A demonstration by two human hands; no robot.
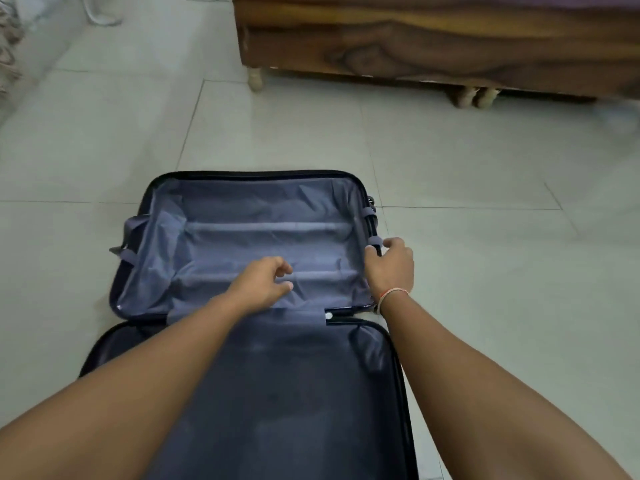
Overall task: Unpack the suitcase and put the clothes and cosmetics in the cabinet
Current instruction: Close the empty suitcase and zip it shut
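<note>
Grey suitcase [360, 188] rim, right-hand [389, 268] grip.

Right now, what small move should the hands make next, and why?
Probably swing the far half shut. The suitcase lies open with only lining visible, no clothes; the right hand already grips the far half's right rim, while the left hand hovers over its lining.

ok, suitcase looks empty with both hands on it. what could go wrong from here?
1. The right hand grips the rim of the open dark hard-shell suitcase at a grey strap loop; closing the half could pinch its fingers.
2. The left hand hovers over the wrinkled grey lining; folds may hide small cosmetics.
3. The wooden bed frame is close beyond the suitcase, risking a bump.
</note>
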